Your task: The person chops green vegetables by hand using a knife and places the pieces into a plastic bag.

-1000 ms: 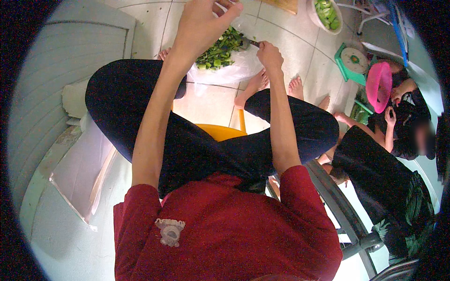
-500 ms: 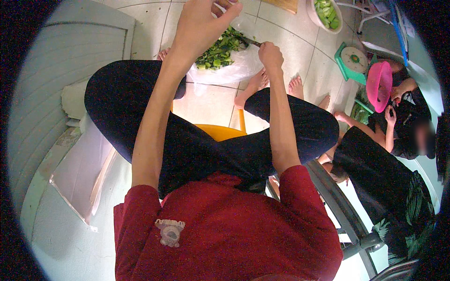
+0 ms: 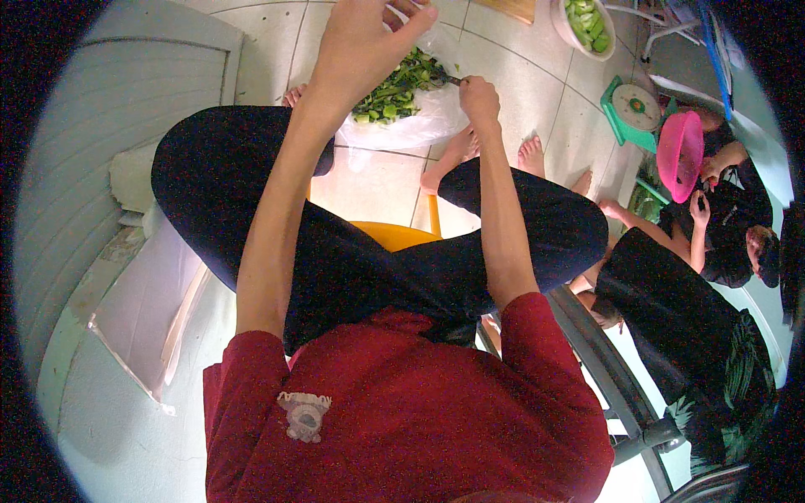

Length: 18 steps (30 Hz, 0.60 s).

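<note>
My right hand [image 3: 480, 102] is wrapped round the dark handle of a knife [image 3: 453, 80], whose blade reaches left over the chopped greens. Those chopped green vegetables [image 3: 391, 102] lie heaped on a clear plastic bag [image 3: 436, 121] spread on the tiled floor between my feet. Above the heap, at the picture's top edge, my left hand [image 3: 365, 38] is held with its fingers curled and the thumb reaching toward them. The top edge cuts off part of those fingers, and whatever they hold is hidden.
At the upper right, a white bowl [image 3: 610, 49] holds cut green pieces, near a wooden board [image 3: 513, 8]. A green scale [image 3: 625, 126] stands by a pink basket [image 3: 679, 155] at another person's hands [image 3: 704, 189]. A yellow stool [image 3: 394, 235] is under me.
My right hand has shifted slightly left with the knife, toward the greens. My left hand is almost where it was.
</note>
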{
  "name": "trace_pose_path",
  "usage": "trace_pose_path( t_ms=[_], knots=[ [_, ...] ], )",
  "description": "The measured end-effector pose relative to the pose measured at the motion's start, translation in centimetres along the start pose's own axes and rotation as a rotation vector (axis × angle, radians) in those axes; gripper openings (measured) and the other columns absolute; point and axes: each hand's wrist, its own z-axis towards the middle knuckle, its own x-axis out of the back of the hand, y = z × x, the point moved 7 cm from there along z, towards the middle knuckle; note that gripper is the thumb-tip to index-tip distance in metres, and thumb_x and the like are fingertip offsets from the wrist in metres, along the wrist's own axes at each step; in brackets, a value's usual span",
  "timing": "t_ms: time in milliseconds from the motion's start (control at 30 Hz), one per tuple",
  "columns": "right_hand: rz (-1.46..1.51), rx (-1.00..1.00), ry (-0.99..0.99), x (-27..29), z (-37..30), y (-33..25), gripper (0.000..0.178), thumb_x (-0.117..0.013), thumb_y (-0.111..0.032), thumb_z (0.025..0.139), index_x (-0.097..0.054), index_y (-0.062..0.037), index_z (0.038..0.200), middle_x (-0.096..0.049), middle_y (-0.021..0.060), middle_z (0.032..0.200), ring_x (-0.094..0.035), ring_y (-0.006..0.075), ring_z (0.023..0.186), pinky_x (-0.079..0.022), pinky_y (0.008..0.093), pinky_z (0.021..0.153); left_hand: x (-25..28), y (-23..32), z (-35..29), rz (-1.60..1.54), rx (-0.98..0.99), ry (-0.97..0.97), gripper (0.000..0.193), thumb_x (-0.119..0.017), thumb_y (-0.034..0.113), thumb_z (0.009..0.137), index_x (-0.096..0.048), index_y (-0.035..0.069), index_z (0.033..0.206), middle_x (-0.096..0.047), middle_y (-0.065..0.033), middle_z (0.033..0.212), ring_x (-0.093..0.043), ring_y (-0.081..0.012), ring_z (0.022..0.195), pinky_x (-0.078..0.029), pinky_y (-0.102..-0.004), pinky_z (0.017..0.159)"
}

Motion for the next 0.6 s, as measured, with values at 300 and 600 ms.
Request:
trace_pose_path(
  t_ms=[300, 600],
  knots=[
    [-0.033, 0.000, 0.019, -1.3, -0.1, -0.7, 0.026, -0.055, -0.022, 0.091, -0.071, -0.0023, 0.097, -0.070, 0.0255, 0.096, -0.070, 0.0442, 0.090, -0.058, 0.0520, 0.078, 0.0, 0.1, 0.0, -0.021, 0.008, -0.007, 0.019, -0.068, 0.016, 0.093, -0.061, -0.001, 0.099, -0.064, -0.0074, 0.076, -0.059, -0.0128, 0.065, -0.047, -0.0279, 0.058],
    [0.029, -0.033, 0.083, 4.5, -1.1, -1.2, 0.033, -0.056, -0.034, 0.095, -0.074, -0.0067, 0.098, -0.071, 0.0243, 0.098, -0.070, 0.0440, 0.093, -0.057, 0.0522, 0.081, 0.5, 0.5, 0.3, -0.013, -0.044, 0.053, 0.020, -0.069, 0.016, 0.092, -0.061, 0.000, 0.099, -0.066, -0.0080, 0.077, -0.060, -0.0135, 0.065, -0.048, -0.0282, 0.059]
  ],
)
